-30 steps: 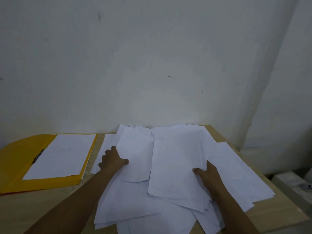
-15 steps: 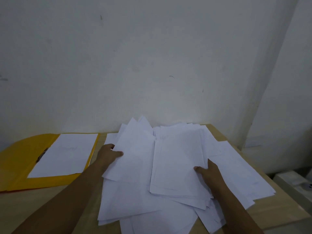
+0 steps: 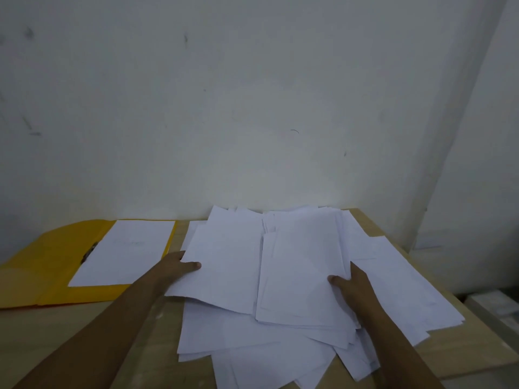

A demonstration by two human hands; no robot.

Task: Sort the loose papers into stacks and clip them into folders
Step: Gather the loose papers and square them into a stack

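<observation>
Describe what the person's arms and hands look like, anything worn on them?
Both forearms are bare as far as the frame shows, with no sleeves in view. The left hand and right hand carry no gloves, and no watch, bracelet or ring is visible.

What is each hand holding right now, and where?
Left hand pinches a loose sheet by its left edge; right hand grips a paper stack at its right edge.

Open folder [image 3: 56, 265] left on table [image 3: 84, 332] — sheet [image 3: 123, 251] inside, loose papers [image 3: 252, 341] heaped right

Matt white paper sheets [image 3: 295, 276]; pale wood table [image 3: 157, 332]; yellow card folder [image 3: 42, 265].
</observation>
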